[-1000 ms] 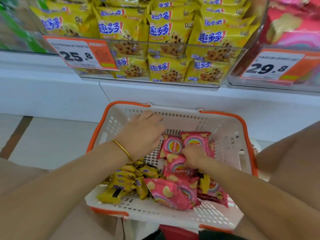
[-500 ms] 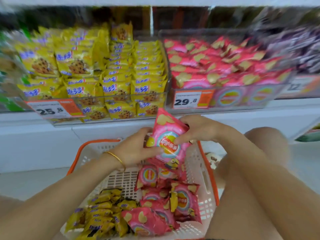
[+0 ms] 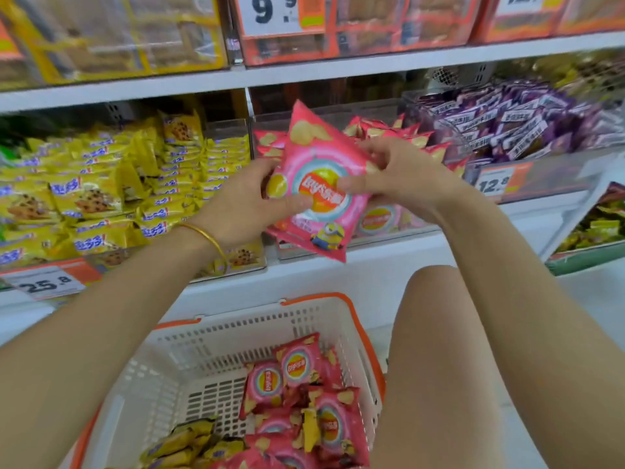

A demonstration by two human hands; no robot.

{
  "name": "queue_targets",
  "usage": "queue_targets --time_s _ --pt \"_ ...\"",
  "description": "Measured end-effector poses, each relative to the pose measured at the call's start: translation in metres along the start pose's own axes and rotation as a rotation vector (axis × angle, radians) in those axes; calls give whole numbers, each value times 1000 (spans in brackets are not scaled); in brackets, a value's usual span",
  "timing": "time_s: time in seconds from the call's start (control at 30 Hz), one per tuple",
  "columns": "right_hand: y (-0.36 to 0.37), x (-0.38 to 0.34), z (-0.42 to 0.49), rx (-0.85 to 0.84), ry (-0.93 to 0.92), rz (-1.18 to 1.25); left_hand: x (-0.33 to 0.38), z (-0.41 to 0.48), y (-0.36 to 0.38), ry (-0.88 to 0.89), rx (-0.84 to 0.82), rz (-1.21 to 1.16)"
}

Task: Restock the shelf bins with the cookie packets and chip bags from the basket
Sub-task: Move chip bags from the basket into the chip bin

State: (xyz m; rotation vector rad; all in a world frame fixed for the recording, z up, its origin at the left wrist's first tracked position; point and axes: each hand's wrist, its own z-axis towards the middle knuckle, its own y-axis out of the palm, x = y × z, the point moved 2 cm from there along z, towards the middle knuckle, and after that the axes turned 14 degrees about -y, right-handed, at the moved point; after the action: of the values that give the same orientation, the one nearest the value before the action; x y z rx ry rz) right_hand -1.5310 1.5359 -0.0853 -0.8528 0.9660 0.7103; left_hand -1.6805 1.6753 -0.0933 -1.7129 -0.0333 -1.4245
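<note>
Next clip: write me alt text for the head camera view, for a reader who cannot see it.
A left hand and right hand hold a pink chip bag up before a shelf bin of matching bags. Below, a white basket holds more chip bags and yellow cookie packets.

Both arms bare, reaching forward and up from the lower corners of the view and converging at centre. Left forearm ran diagonally from lower left. Left hand sat palm inward, thumb laid across the front of a pink chip bag, with the other digits tucked behind the bag's left edge. Right forearm came in from lower right, wrist bent inward. Right hand gripped the bag's right edge, thumb pressed on the front face, fingers curled round the side. Hands roughly level, close, not touching. Thumbs pointed toward one another. Bare right knee rose beneath the right forearm.
</note>
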Motion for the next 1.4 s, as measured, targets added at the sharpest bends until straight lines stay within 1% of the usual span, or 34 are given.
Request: queue_targets --time_s 0.07,0.13,0.23,0.3,0.33,0.4,0.43,0.5,0.57,0.6,0.7,0.8,0.87,0.97,1.0,1.07,1.17,1.23,1.33,1.4 --pt "-7 1 19 146 6 198 8 17 -6 -16 84 -33" --pt "-5 8 33 205 63 308 10 34 -10 -64 149 -18" --pt "7 25 51 131 147 178 9 57 -9 -154 212 108" --pt "5 36 70 167 166 123 11 70 -9 -163 263 183" --pt "-1 44 84 200 177 121 11 77 -10 -129 307 228" --pt "-13 48 106 253 202 66 12 88 -13 -10 416 431" --pt "-18 48 116 279 206 15 10 92 -14 27 443 539" --pt "-22 50 138 322 183 -67 1 100 -13 11 406 712" --pt "-18 56 166 337 125 -160 -13 105 -9 -70 315 806" --pt "-14 60 180 340 88 -180 -19 104 -6 -93 288 821" --pt "-1 67 210 330 17 -260 -34 104 -2 -67 283 837" --pt "6 71 223 383 -38 -223 -40 102 -2 -65 266 803" --pt "9 76 226 404 -25 -250 -39 102 -1 -71 250 804" --pt "14 86 226 288 73 -438 -41 103 0 -70 237 802" --pt "15 88 227 253 77 -496 -43 104 -1 -53 247 796" --pt "14 87 228 226 63 -536 -43 105 -1 -27 264 791" --pt "15 82 228 161 59 -612 -45 107 0 -44 260 792" --pt "16 77 224 114 70 -672 -44 105 -1 -21 270 769" --pt "16 63 204 93 54 -776 -37 87 -4 51 311 684" --pt "17 47 178 82 -14 -855 -27 63 -6 162 367 611"
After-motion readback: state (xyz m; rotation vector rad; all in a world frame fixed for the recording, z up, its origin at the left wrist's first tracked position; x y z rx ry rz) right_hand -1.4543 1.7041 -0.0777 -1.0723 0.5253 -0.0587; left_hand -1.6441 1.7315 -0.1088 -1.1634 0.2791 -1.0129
